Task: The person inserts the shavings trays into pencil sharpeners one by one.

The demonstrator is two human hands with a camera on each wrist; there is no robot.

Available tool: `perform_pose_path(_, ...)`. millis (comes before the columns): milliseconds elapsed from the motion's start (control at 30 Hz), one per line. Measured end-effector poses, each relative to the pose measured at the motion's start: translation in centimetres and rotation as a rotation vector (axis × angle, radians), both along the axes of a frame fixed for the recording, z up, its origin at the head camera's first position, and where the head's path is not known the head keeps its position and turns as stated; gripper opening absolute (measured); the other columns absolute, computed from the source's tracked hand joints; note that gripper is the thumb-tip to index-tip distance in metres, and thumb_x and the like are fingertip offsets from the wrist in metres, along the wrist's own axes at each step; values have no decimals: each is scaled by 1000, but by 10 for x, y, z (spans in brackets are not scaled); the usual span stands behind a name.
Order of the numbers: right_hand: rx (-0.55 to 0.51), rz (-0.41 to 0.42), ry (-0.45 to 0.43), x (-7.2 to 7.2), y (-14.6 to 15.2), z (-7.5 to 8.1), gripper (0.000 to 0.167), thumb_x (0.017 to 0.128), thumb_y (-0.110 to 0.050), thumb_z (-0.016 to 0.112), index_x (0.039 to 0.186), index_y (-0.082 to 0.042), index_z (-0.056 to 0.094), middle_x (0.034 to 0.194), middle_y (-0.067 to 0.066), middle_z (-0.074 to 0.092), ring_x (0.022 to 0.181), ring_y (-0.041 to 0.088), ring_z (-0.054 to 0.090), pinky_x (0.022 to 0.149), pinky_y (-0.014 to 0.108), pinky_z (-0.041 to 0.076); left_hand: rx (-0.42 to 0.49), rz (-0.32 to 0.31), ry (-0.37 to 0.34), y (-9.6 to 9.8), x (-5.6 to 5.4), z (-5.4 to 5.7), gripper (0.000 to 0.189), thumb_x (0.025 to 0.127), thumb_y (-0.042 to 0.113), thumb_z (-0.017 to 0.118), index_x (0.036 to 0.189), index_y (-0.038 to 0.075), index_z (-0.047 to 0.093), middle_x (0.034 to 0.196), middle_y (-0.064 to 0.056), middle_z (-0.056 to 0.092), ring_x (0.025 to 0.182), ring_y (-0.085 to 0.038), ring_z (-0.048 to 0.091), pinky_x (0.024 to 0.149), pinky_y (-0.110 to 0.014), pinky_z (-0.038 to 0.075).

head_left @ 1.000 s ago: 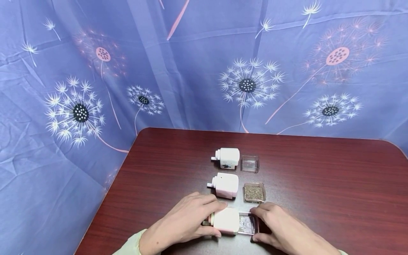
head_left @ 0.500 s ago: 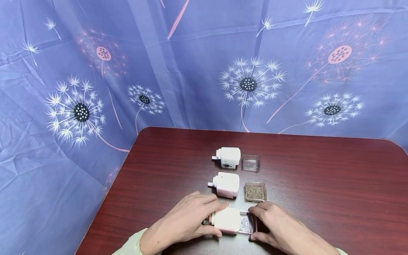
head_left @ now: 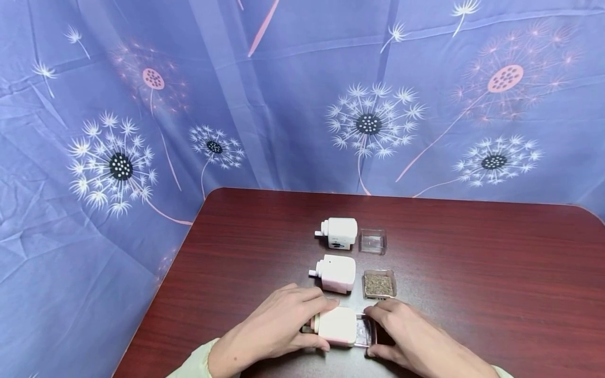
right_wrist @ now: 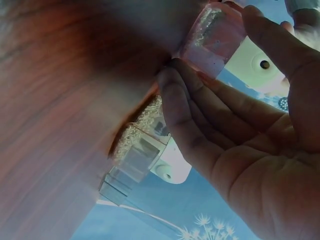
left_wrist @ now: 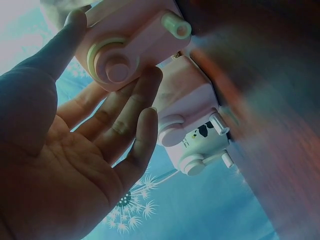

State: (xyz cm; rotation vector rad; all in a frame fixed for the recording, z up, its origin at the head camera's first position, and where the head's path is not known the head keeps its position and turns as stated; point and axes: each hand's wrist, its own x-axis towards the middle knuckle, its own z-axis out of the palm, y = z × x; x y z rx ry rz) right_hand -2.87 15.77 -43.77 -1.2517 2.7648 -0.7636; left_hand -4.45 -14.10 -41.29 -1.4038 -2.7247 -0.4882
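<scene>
My left hand (head_left: 276, 325) grips the near pencil sharpener (head_left: 337, 326), a cream and pink body lying on the table with its crank (left_wrist: 176, 25) facing left. From its right end sticks out a clear shavings drawer (head_left: 363, 332), partly inside the body. My right hand (head_left: 402, 331) pinches the drawer's outer end between thumb and fingers. Through the drawer wall (right_wrist: 212, 40) in the right wrist view, some pale bits show. Beyond lie a pink pencil sharpener (head_left: 337, 274) and a white one (head_left: 342, 233), their cranks also facing left.
Right of the pink sharpener stands a clear drawer (head_left: 379, 284) filled with brown shavings. Another clear drawer (head_left: 373, 241) sits beside the white sharpener. Everything rests on a dark red wooden table (head_left: 472, 252), backed by a blue dandelion-print cloth (head_left: 293, 105).
My right hand has moved left, sliding the clear drawer further into the near sharpener, so less of it shows. The left hand has kept its grip in about the same place.
</scene>
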Motion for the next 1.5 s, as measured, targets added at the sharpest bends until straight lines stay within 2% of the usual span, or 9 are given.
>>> perform_pose_path(367,-19,21,58,-1,-4,-4,37,83,-40,89,101,-14,70,90,-11,61,81,-4,53,64,17,49,12,4,-2,0,1,1,64,82,59,82,134,23,69,98,17,58,80,0,46,80,-25,47)
perform_pose_path(667,-42,47,91,-3,-7,-3,34,82,-38,91,99,-17,69,90,-13,61,82,-4,52,66,15,46,11,8,-14,1,1,1,64,83,60,82,135,24,69,100,18,59,82,0,48,82,-25,48)
perform_pose_path(967,36,-3,1,-1,-11,2,31,87,-38,88,97,-18,68,90,-12,59,79,-3,50,64,20,47,7,11,-17,1,1,1,63,83,59,82,134,25,69,100,18,59,81,1,47,81,-24,47)
perform_pose_path(1500,24,-6,2,0,-16,2,31,84,-34,90,95,-17,67,89,-11,59,79,-3,49,65,19,47,3,11,-21,1,1,2,62,82,60,82,132,25,69,97,19,57,79,3,44,79,-23,45)
